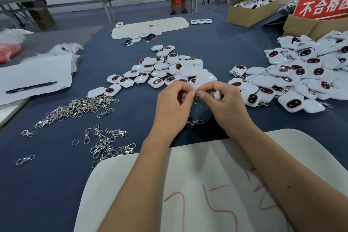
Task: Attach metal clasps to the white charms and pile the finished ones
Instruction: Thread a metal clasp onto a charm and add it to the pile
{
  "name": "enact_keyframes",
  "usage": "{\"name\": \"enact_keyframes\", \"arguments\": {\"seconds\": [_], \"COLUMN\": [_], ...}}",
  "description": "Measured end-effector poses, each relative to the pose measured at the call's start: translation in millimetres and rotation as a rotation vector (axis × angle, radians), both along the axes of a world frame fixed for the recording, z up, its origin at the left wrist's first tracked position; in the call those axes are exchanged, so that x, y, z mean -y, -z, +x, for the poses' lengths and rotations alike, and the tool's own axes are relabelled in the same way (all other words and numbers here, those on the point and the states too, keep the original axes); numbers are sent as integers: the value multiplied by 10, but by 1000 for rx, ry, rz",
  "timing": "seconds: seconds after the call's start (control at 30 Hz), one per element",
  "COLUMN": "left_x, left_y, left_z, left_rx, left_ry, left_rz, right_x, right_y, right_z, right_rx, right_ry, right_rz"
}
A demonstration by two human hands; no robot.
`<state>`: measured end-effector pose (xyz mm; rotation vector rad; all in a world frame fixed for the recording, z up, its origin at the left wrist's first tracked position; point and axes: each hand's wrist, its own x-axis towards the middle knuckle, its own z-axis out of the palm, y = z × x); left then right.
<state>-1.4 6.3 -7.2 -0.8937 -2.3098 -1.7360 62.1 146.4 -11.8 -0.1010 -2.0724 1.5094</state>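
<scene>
My left hand [174, 103] and my right hand [224, 103] meet above the blue table, fingertips together. Both pinch a small metal clasp [196, 94] between them. A white charm [218, 95] sits curled inside my right hand, mostly hidden. Behind the hands lies a heap of white charms with dark red-rimmed faces [165, 69]. A larger pile of charms with clasps on them [301, 79] spreads at the right. Loose metal clasps [79, 108] lie heaped at the left, more [109, 143] near my left forearm, and one clasp [194, 123] lies under my hands.
A white foam sheet with red writing [207, 184] lies under my forearms. A pen [31, 87] rests on white paper at the left. Cardboard boxes [252, 8] and a red sign [323, 4] stand at the back right. Another white sheet [150, 26] lies far back.
</scene>
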Motion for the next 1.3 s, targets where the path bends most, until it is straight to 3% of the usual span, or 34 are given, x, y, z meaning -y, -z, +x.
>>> {"name": "enact_keyframes", "arguments": {"seconds": [0.47, 1.03, 1.2, 1.3], "left_x": [22, -11, 24, 20], "left_y": [-11, -16, -11, -20], "left_z": [26, 66, 48, 48], "left_rx": [-176, -155, -161, -227], "left_ry": [10, -59, -38, -35], "left_rz": [-148, -178, -180, -165], "right_x": [42, 60, 56, 57], "right_y": [-3, -21, 6, 6], "right_z": [8, 11, -3, 0], "right_rx": [53, -91, -79, -54], "right_ry": [115, 210, 193, 150], "right_rz": [204, 494, 512, 366]}}
